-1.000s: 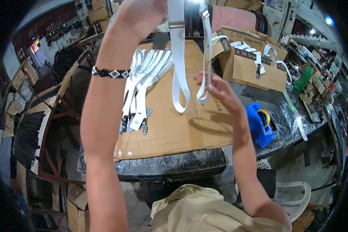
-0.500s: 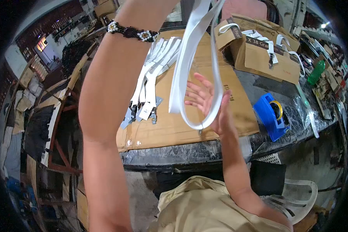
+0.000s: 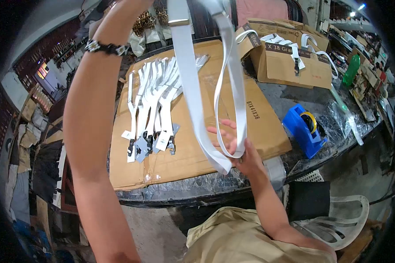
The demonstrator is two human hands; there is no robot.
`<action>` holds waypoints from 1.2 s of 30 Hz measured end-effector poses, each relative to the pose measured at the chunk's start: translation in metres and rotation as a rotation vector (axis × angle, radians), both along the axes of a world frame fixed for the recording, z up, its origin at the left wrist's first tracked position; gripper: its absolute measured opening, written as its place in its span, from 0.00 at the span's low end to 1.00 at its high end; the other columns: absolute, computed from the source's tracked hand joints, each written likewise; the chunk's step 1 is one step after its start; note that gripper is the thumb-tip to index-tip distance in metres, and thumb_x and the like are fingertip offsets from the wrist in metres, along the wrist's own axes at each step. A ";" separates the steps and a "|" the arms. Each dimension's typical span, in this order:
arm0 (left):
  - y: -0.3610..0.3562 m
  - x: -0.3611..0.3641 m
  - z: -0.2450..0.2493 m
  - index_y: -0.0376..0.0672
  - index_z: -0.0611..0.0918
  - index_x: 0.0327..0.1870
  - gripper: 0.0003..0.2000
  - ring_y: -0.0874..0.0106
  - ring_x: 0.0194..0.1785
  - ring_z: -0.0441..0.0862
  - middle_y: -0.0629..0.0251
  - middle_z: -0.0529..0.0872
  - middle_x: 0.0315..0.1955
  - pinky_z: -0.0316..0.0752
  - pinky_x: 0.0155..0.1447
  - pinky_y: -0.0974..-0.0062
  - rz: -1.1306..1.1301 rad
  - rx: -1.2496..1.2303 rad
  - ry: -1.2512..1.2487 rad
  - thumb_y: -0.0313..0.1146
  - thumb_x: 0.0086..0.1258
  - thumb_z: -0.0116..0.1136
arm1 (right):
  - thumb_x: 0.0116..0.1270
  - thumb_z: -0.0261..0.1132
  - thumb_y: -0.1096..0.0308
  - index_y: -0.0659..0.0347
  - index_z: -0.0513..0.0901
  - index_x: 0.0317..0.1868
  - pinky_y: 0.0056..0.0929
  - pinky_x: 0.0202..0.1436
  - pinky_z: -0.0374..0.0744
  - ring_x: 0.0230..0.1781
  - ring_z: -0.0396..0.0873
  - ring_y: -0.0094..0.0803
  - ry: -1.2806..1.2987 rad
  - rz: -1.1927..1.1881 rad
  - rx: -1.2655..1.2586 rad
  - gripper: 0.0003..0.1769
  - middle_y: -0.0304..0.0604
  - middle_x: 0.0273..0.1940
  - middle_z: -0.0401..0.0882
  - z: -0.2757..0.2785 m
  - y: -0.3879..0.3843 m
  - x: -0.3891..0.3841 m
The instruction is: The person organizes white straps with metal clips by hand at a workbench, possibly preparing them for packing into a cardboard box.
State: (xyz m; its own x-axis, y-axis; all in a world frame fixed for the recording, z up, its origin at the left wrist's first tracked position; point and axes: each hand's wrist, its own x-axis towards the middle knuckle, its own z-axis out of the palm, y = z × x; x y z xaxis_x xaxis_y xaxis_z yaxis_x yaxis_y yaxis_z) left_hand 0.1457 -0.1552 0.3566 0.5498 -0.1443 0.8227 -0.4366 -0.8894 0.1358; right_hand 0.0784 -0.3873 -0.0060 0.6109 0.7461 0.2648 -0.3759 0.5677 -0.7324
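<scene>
Desk [image 3: 294,98]: topped with cardboard, finished straps [image 3: 153,109] lying in a row.
White strap [image 3: 189,87]: hangs looped above the desk's near edge.
Right hand [image 3: 233,148]: fingers spread, the loop's bottom resting against it.
Left hand [image 3: 129,5]: raised, cut off at the top; grip cannot be made out.

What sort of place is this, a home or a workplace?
Most likely a small workshop or packing room: white straps laid in a row on flattened cardboard, open boxes holding more straps, and a blue tape dispenser.
</scene>
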 end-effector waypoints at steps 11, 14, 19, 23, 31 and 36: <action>0.022 -0.040 -0.021 0.35 0.87 0.37 0.12 0.71 0.28 0.85 0.58 0.88 0.28 0.80 0.31 0.75 -0.028 -0.449 0.336 0.35 0.72 0.59 | 0.77 0.55 0.50 0.60 0.61 0.75 0.37 0.59 0.83 0.52 0.85 0.40 0.355 -0.014 0.001 0.34 0.60 0.63 0.77 -0.012 -0.044 -0.025; 0.061 -0.040 -0.034 0.34 0.85 0.48 0.14 0.74 0.29 0.84 0.60 0.86 0.30 0.82 0.29 0.77 0.100 -0.442 0.382 0.38 0.77 0.54 | 0.83 0.42 0.52 0.61 0.64 0.75 0.42 0.63 0.80 0.59 0.81 0.45 0.649 0.040 0.079 0.29 0.60 0.63 0.77 -0.019 -0.036 -0.040; 0.071 -0.076 -0.045 0.34 0.85 0.49 0.16 0.65 0.32 0.87 0.53 0.86 0.42 0.86 0.38 0.68 0.147 -0.573 0.465 0.36 0.78 0.48 | 0.80 0.49 0.49 0.56 0.69 0.71 0.32 0.24 0.83 0.39 0.86 0.34 0.654 -0.005 -0.144 0.28 0.48 0.48 0.83 -0.015 -0.028 -0.057; 0.087 -0.108 -0.059 0.33 0.81 0.53 0.15 0.64 0.30 0.86 0.55 0.84 0.38 0.86 0.38 0.67 0.168 -0.769 0.480 0.36 0.79 0.48 | 0.79 0.55 0.51 0.56 0.76 0.63 0.23 0.12 0.71 0.24 0.82 0.28 0.575 -0.053 -0.375 0.22 0.40 0.34 0.82 -0.003 -0.022 -0.064; 0.135 -0.227 -0.111 0.34 0.77 0.57 0.21 0.61 0.46 0.86 0.57 0.83 0.45 0.85 0.49 0.62 0.165 -1.064 0.325 0.45 0.81 0.47 | 0.72 0.67 0.54 0.60 0.85 0.43 0.20 0.22 0.71 0.22 0.74 0.18 0.331 -0.434 -0.620 0.16 0.31 0.28 0.78 -0.024 -0.022 -0.019; 0.119 -0.360 -0.195 0.34 0.78 0.56 0.25 0.58 0.47 0.85 0.53 0.86 0.42 0.75 0.61 0.53 0.206 -1.128 0.181 0.53 0.81 0.45 | 0.70 0.70 0.54 0.61 0.87 0.42 0.16 0.26 0.70 0.24 0.74 0.15 -0.263 -0.548 -0.662 0.17 0.31 0.28 0.80 0.028 -0.067 0.038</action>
State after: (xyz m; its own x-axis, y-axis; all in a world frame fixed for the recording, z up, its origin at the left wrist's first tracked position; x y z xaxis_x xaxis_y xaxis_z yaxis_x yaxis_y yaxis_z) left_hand -0.2145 -0.0361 0.1619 0.6003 0.7267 0.3340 -0.1905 -0.2757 0.9422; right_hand 0.1160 -0.4542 0.0223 0.9063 0.4174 0.0656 0.0494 0.0495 -0.9976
